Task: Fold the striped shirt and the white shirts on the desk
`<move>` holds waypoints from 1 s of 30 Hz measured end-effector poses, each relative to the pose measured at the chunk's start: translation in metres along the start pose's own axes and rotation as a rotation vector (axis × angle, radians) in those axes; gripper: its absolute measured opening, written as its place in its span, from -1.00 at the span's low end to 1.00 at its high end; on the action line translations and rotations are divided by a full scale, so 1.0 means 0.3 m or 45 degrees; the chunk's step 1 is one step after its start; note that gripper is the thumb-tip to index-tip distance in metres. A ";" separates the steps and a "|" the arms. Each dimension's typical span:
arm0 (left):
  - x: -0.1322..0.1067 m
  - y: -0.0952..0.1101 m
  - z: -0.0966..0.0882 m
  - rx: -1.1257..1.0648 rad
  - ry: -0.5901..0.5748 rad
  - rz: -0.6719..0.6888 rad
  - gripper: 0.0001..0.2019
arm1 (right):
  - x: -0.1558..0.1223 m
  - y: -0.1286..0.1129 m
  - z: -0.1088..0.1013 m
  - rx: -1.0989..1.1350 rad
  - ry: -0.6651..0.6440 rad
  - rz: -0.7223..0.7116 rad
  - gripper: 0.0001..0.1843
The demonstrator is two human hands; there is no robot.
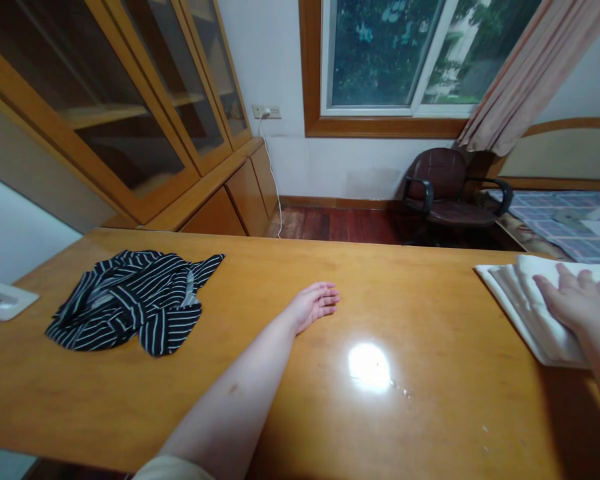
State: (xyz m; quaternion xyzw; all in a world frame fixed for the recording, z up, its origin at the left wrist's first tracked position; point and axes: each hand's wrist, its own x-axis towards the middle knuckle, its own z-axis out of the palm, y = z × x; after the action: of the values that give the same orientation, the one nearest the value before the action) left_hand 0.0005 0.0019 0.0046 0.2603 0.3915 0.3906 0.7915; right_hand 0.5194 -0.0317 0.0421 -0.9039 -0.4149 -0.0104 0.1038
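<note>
Fingers [565, 277] splayed, not gripping, my right hand [583, 297] is resting on the folded white cloth [543, 320] at the glossy wood tabletop's [405, 293] right end. Left hand [314, 308] is holding nothing, loosely bent. Cloth is looking light, soft, floppy; I'm guessing best hold is the left edge, all layers together. Over left, a striped black-and-white garment [145, 300] is lying crumpled. Beyond, a smooth padded chair [443, 177] is standing below a window [375, 57].

Garment [130, 303] black, white stripes; cloth stack [530, 310] white; tabletop [405, 300] honey-brown; curtain [535, 80] pink.
</note>
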 end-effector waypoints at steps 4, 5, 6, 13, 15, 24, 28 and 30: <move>0.002 -0.004 -0.005 -0.006 -0.025 0.010 -0.84 | 0.013 -0.014 -0.024 -0.017 -0.036 0.026 -0.08; 0.002 -0.005 -0.006 -0.009 -0.030 0.010 -0.84 | 0.017 -0.027 -0.040 -0.051 -0.046 0.047 -0.09; 0.002 -0.005 -0.007 -0.015 -0.036 0.010 -0.85 | 0.018 -0.047 -0.060 -0.098 -0.032 0.057 -0.11; 0.008 -0.010 -0.013 -0.022 -0.057 0.017 -0.87 | -0.231 -0.389 -0.066 0.316 -0.118 -0.213 -0.52; 0.006 -0.010 -0.013 -0.022 -0.059 0.017 -0.87 | -0.360 -0.500 0.027 0.635 -0.467 -0.252 -0.53; 0.005 -0.020 0.000 0.061 -0.014 0.081 -0.86 | -0.630 -0.672 0.252 0.788 -0.415 -0.877 -0.60; -0.071 0.057 -0.008 0.486 0.309 0.615 -0.83 | -0.590 -0.651 0.234 0.808 -0.502 -0.897 -0.61; -0.156 0.136 -0.035 0.824 0.481 0.906 -0.80 | -0.570 -0.640 0.238 0.886 -0.485 -0.822 -0.61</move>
State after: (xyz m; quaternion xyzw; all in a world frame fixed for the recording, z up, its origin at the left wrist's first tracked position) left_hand -0.0433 -0.0127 0.0474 0.5339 0.5156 0.5346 0.4041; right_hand 0.2580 -0.0237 -0.0115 -0.6275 -0.6634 0.2616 0.3127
